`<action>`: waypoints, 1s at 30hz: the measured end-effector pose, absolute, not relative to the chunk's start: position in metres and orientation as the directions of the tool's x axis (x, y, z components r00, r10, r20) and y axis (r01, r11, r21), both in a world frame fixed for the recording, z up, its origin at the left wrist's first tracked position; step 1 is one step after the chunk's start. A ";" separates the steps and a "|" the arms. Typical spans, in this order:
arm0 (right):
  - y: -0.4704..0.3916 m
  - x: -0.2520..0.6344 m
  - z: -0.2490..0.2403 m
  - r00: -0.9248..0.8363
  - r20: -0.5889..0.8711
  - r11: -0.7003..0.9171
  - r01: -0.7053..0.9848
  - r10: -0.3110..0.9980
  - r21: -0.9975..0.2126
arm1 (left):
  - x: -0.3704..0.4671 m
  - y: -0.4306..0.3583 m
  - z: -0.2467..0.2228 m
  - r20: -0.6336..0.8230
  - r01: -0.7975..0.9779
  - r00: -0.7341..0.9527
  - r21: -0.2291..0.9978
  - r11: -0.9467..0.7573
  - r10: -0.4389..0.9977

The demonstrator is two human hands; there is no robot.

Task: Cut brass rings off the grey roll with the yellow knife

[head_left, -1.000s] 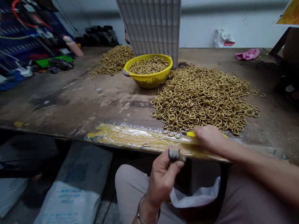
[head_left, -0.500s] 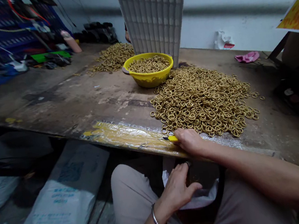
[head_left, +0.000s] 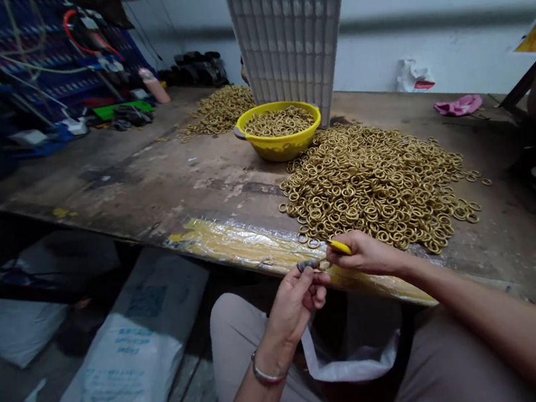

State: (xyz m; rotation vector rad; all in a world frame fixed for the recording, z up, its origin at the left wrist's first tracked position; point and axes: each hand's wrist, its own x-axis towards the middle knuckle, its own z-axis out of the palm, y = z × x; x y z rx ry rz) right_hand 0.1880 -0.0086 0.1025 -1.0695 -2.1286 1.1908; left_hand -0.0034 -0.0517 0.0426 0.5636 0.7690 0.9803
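Observation:
My right hand (head_left: 367,254) is closed around a yellow-handled knife (head_left: 339,247), whose short dark tip points left. My left hand (head_left: 299,300) faces it with thumb and fingers pinched together, and a dark grey wrap covers one fingertip. A small gold-coloured ring (head_left: 324,264) shows at the left fingertips, close to the right hand; the exact grip is partly hidden. Just beyond both hands spreads a large pile of gold-coloured rings (head_left: 370,179). Below them, between the knees, hangs an open white bag (head_left: 351,370).
A yellow basin (head_left: 284,148) full of rings stands behind the pile, against an upright grey ribbed panel (head_left: 290,30). A second ring heap (head_left: 224,108) lies farther back. Clear tape over yellow covers the table edge (head_left: 234,243). A printed white sack (head_left: 120,357) lies on the floor.
My left hand has risen from above the bag to the table edge and closed its fingers around a ring. My right hand has lifted the knife off the table edge toward it.

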 end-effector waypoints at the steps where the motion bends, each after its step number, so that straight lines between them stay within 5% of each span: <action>1: -0.010 0.188 0.103 -0.594 0.032 0.322 0.390 0.804 -0.862 | -0.004 -0.053 0.043 -0.311 -0.548 0.369 0.689 0.475 0.876; 9: -0.017 0.181 0.111 -0.621 0.068 0.407 0.422 0.781 -0.810 | -0.007 -0.056 0.050 -0.283 -0.557 0.499 0.619 0.553 0.819; 19: -0.045 0.166 0.124 -0.456 -0.170 0.418 0.882 0.873 -0.218 | -0.010 -0.061 0.060 -0.116 -0.382 0.222 0.903 0.196 0.968; 30: -0.035 0.169 0.116 -0.380 -0.245 0.387 0.922 0.892 -0.021 | -0.014 -0.066 0.069 0.082 -0.045 0.195 0.996 -0.075 0.977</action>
